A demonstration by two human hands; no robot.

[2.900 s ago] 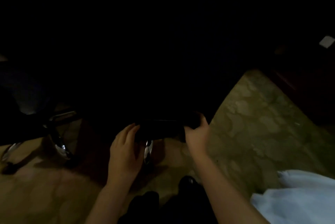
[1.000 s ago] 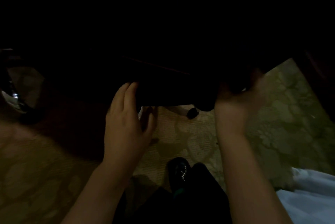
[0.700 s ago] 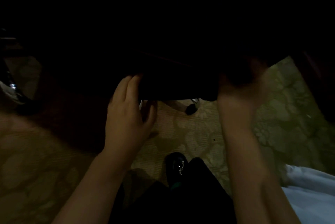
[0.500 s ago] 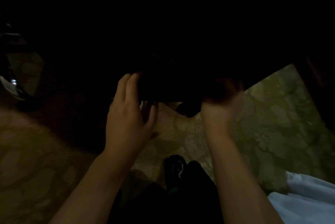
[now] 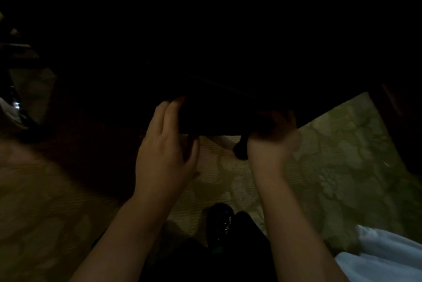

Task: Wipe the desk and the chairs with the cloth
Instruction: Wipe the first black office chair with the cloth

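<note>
Dim patterned carpet (image 5: 342, 156), dark chair (image 5: 228, 110); left grip (image 5: 164, 151) released on its edge, right grip's (image 5: 271, 144) state indiscernible.

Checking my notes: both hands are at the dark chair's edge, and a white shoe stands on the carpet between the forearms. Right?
No: the head view shows the shoe is black. The left hand and right hand are at the edge of the dark chair.
</note>
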